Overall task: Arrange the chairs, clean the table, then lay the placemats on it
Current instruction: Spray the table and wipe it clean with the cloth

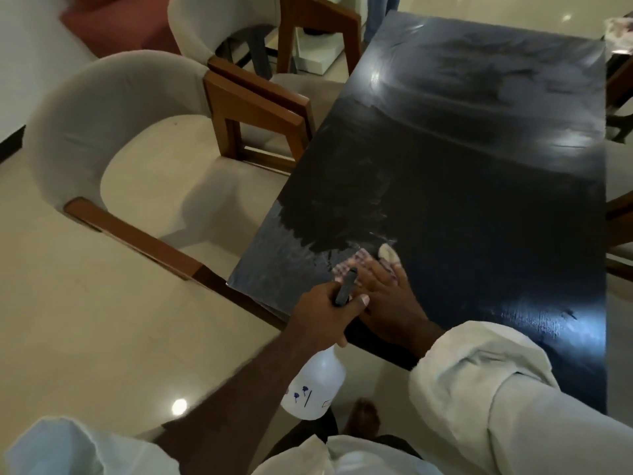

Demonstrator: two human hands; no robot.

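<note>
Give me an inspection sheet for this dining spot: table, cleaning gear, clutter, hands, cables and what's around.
Surface: black table, glossy, with wet streaks and smears; no placemats on it.
Job's things: checked cloth flat on the table near its near-left corner; white spray bottle held at the near edge; near chair and far chair, padded with wooden frames, stand along the table's left side.
Clutter: nothing seen.
Hands: left hand grips the spray bottle's neck; right hand presses flat on the cloth.
Cables: nothing seen.
Surroundings: shiny cream floor; parts of more chairs at the right edge, too cropped to describe.
</note>
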